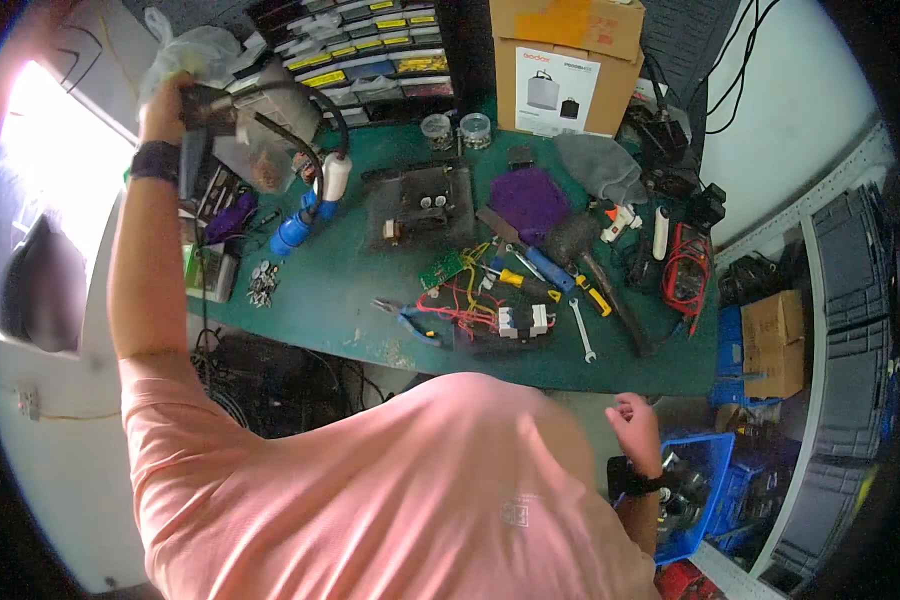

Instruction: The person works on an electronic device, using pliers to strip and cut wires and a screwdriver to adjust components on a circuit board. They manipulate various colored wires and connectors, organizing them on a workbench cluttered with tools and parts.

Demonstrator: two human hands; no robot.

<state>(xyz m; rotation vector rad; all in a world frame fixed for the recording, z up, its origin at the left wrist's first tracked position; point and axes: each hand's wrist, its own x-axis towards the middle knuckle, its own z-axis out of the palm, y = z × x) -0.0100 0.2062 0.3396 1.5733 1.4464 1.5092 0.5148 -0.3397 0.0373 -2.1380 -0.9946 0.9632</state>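
My left hand (167,108) reaches to the upper left, fingers closed at a plastic bag (192,50) and a dark fitting with black hoses (300,90); what it grips is unclear. The hoses run down to a white-and-blue device (305,215). My right hand (633,428) hangs at the bench's front edge, fingers loosely curled and apart, holding nothing. On the green bench (350,310) lie pliers (410,320), wired circuit board (440,270), white breaker (523,320), screwdrivers (515,280), a wrench (583,330) and a hammer (605,290).
Parts drawers (365,65) and a cardboard box (560,90) stand at the back. A black tray (420,185), purple cloth (525,200) and red meter (683,270) occupy the bench. Blue crates (700,500) and grey panels (850,300) are at right.
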